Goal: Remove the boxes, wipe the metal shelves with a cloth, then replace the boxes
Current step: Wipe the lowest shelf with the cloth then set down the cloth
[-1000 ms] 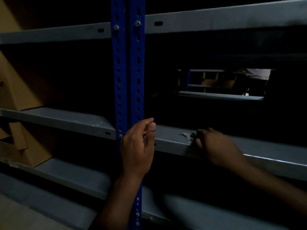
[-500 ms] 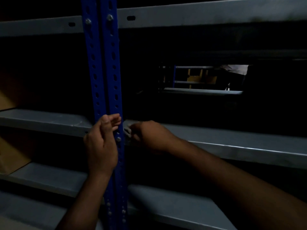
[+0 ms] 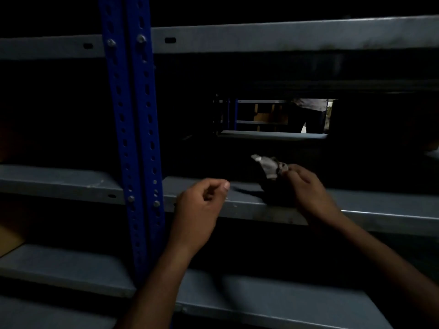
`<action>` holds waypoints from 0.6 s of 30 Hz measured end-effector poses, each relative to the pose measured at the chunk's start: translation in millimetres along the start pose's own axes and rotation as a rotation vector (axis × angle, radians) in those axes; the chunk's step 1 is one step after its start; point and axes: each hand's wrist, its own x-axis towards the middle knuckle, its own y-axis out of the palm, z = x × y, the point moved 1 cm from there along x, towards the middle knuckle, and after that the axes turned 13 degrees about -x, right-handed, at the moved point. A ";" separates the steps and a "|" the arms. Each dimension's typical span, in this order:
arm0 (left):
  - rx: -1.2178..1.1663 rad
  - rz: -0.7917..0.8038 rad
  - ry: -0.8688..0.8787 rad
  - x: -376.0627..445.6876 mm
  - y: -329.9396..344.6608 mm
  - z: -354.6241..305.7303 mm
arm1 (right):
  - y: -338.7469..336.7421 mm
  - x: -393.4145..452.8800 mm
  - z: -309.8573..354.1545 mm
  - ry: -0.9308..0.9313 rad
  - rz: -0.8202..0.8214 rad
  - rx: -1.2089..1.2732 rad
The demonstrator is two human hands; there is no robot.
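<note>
The scene is very dark. My right hand [image 3: 306, 188] grips a dark cloth [image 3: 269, 169] with a pale corner sticking up, resting on the front lip of the grey middle shelf [image 3: 380, 210]. My left hand [image 3: 202, 205] hovers in front of the same shelf's edge, just right of the blue upright, fingers curled with nothing visible in them. No boxes stand on the shelf section in front of me.
A blue perforated upright [image 3: 135, 138] divides the rack. Grey shelves run above [image 3: 285, 36] and below [image 3: 261, 302]. A cardboard box edge [image 3: 9, 241] shows at the far left. Through a gap at the back, another rack [image 3: 261, 117] and a person's clothing [image 3: 311, 106] are visible.
My left hand let go of the blue upright and moved right along the shelf edge. My right hand slid right and lifted the cloth slightly, its pale corner now showing.
</note>
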 end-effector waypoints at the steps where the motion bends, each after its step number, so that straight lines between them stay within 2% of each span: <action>1: -0.109 0.016 -0.072 -1.1 6.5 -2.9 | 2.5 1.3 7.1 0.136 0.034 0.288; 3: -0.302 0.010 -0.197 -3.4 16.8 -8.0 | 9.5 -2.9 21.7 0.364 0.188 0.727; 5: -0.415 -0.003 -0.264 -3.9 21.0 -12.8 | 12.1 -8.5 30.9 0.437 0.378 0.877; 8: -0.510 0.025 -0.331 -3.2 20.5 -17.6 | 17.0 -21.5 40.9 0.322 0.527 0.751; 11: -0.543 -0.004 -0.363 -4.1 19.1 -17.7 | 27.4 -25.6 39.7 0.186 0.504 0.601; 14: -0.563 -0.046 -0.394 -1.5 14.8 -15.7 | 23.3 -24.0 46.5 0.200 0.514 0.537; 18: -0.495 -0.157 -0.354 4.1 6.5 -13.3 | 19.7 -23.6 49.9 0.322 0.598 0.652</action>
